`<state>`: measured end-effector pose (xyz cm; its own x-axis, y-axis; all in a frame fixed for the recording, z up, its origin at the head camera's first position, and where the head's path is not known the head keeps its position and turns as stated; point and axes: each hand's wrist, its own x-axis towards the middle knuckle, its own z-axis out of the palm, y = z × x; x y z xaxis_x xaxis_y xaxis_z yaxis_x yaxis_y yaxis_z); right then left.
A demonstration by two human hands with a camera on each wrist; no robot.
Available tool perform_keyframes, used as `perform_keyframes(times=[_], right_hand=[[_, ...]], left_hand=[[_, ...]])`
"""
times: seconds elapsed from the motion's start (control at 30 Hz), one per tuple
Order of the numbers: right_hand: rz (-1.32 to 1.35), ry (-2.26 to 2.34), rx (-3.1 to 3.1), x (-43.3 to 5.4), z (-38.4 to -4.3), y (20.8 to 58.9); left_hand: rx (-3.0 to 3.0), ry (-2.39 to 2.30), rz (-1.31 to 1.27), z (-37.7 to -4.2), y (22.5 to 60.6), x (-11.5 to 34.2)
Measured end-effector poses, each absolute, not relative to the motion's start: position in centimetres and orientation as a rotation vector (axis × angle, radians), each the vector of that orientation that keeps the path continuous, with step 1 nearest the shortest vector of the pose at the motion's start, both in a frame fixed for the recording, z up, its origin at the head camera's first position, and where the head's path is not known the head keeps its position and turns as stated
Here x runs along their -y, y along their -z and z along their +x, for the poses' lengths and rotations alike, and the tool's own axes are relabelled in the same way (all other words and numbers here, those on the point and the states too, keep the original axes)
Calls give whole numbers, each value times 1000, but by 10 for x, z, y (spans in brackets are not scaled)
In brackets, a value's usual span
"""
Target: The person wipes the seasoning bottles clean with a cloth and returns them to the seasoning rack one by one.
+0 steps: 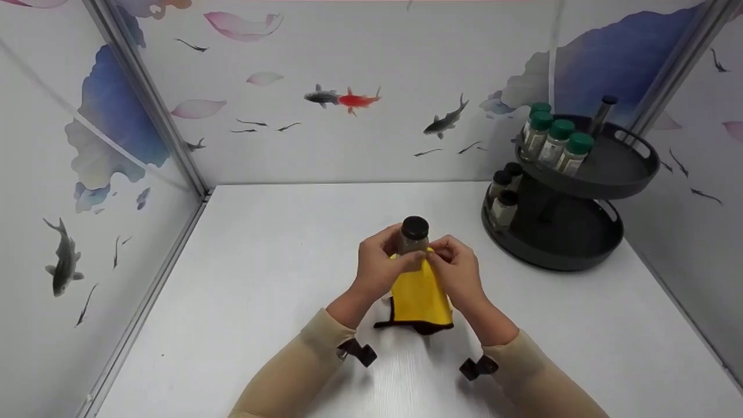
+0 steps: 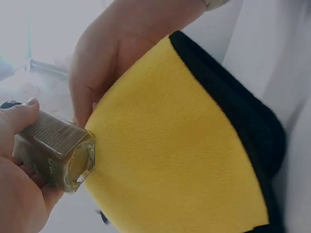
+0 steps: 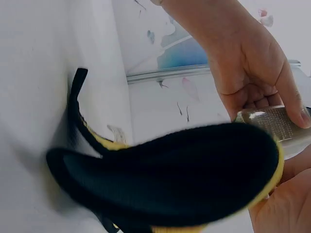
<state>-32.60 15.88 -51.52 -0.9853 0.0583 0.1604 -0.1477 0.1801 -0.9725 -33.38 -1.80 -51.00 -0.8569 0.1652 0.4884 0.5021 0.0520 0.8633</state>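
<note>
A square glass spice jar (image 1: pixel 414 244) with a black cap stands upright in my left hand (image 1: pixel 380 261), fingers and thumb round its sides. The left wrist view shows the jar (image 2: pixel 56 145) with printed text and a brownish tint. My right hand (image 1: pixel 460 270) pinches the top of a yellow cloth (image 1: pixel 419 296) with dark edging, beside the jar. The cloth hangs below both hands, its lower edge near the table. In the right wrist view the cloth's dark underside (image 3: pixel 170 174) faces the camera and partly hides the right hand's fingers.
On the right stands a two-tier black turntable rack (image 1: pixel 557 261). Several green-capped jars (image 1: pixel 557 139) and a thin dark-capped bottle (image 1: pixel 602 116) sit on its upper tier; black-capped jars (image 1: pixel 504 209) sit below. Printed panels (image 1: pixel 371 145) enclose the white table (image 1: pixel 261 261).
</note>
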Motion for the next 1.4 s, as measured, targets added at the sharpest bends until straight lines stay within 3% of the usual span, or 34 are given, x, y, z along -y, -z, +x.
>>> perform_keyframes(times=[0.4, 0.63, 1.1, 1.4], right_hand=[[36, -2136, 2333, -183, -329, 489], [64, -2226, 2153, -195, -321, 472], [618, -1228, 2025, -158, -316, 510], [719, -954, 2152, -148, -310, 518]], left_hand=[[2169, 1542, -766, -329, 515, 10], [2181, 1717, -731, -330, 527, 3], [2062, 2033, -450, -341, 521, 14], [2016, 2133, -233, -347, 513, 26]])
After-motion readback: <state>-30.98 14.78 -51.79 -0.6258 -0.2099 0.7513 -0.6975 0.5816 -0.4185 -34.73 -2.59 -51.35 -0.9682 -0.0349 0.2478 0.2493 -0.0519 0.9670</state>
